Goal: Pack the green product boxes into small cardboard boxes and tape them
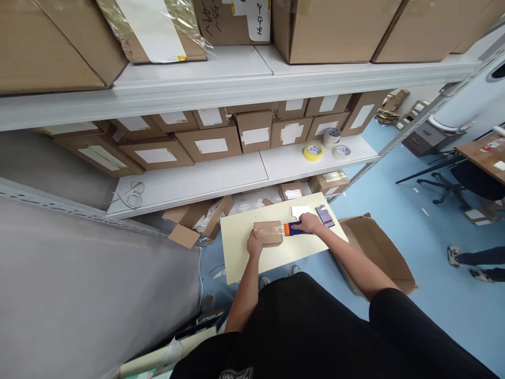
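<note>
On the cream tabletop (236, 250), the small carton (270, 240) lies left of the tape dispenser (295, 229), whose long axis points toward it. The right hand (310, 223) grips the dispenser; the left hand (254, 243), nearer, touches the carton's left edge, closure indeterminable.

Clear tape strip (270, 230) across small brown cardboard box (271, 240) on pale-yellow counter (237, 260); left grip (254, 244) at box's left edge; right grip (310, 223), right of box, holding blue-orange tape dispenser (295, 228).
</note>
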`<action>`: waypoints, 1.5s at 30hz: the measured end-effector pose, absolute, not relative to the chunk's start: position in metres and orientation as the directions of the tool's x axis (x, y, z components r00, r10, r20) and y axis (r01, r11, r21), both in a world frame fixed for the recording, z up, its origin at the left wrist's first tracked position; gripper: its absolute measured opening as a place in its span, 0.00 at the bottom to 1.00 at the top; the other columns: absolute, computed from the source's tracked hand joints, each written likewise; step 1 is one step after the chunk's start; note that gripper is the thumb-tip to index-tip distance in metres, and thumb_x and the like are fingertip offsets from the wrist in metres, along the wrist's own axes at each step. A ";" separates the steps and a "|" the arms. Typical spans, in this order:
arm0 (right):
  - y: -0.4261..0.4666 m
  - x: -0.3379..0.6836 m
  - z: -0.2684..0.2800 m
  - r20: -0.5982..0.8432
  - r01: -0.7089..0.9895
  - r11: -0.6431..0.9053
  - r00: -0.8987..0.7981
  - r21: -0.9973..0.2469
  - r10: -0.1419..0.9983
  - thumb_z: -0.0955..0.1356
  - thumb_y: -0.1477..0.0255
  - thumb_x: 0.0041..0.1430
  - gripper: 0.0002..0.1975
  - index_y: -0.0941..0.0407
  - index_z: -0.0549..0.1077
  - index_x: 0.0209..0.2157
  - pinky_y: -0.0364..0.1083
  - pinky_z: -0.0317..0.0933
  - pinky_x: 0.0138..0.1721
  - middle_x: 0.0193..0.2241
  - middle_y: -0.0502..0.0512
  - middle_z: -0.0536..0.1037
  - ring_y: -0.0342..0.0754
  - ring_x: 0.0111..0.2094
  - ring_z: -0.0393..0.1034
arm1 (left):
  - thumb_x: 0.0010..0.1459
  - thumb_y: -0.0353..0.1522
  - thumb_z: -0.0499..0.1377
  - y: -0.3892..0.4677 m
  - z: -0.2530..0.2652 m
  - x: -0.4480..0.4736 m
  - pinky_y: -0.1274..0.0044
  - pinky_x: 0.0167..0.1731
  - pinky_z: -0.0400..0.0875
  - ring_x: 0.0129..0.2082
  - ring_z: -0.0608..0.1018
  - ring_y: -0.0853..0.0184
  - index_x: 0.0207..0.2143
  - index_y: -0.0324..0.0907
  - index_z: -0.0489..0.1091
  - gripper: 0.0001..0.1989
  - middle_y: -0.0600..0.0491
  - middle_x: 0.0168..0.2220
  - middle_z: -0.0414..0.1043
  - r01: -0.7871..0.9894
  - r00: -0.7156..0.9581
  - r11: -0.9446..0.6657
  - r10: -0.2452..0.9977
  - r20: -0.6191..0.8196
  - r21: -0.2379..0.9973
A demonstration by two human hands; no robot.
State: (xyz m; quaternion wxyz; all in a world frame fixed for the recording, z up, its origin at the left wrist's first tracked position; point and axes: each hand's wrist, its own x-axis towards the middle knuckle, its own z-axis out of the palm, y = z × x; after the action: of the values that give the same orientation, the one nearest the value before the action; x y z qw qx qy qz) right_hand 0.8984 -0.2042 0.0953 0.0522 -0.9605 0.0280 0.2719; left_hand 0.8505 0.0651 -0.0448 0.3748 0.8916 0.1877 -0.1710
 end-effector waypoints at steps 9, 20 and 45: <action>-0.221 0.890 0.081 -0.510 -0.150 -0.989 0.851 -0.008 -0.125 0.72 0.48 0.56 0.29 0.61 0.80 0.42 0.48 0.66 0.42 0.40 0.69 0.82 0.60 0.43 0.78 | 0.73 0.46 0.33 0.068 -0.043 0.853 0.67 0.54 0.69 0.57 0.77 0.53 0.68 0.43 0.59 0.32 0.44 0.59 0.75 0.406 0.890 -0.709 0.162 -0.427 0.577; -0.152 0.871 0.001 -0.531 -0.230 -0.972 0.830 -0.050 -0.169 0.67 0.61 0.67 0.22 0.64 0.77 0.51 0.50 0.67 0.47 0.47 0.74 0.81 0.61 0.50 0.77 | 0.73 0.48 0.36 0.071 -0.036 0.852 0.67 0.52 0.71 0.53 0.79 0.53 0.65 0.47 0.66 0.31 0.46 0.56 0.78 0.438 0.894 -0.614 0.225 -0.386 0.656; -0.121 0.839 -0.025 -0.445 -0.475 -0.222 0.879 -0.852 -0.170 0.65 0.60 0.60 0.23 0.55 0.73 0.53 0.53 0.65 0.55 0.49 0.59 0.80 0.58 0.51 0.74 | 0.65 0.49 0.55 0.057 -0.039 0.846 0.66 0.55 0.72 0.56 0.78 0.55 0.59 0.46 0.70 0.26 0.47 0.55 0.78 0.384 0.920 -0.412 0.249 -0.304 0.826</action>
State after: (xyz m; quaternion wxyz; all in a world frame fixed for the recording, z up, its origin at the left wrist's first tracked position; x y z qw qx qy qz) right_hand 0.8392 -0.1211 -0.0249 0.5875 -0.7709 0.2092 0.1294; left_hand 0.8462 0.0566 -0.0390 0.5084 0.8375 0.1891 -0.0666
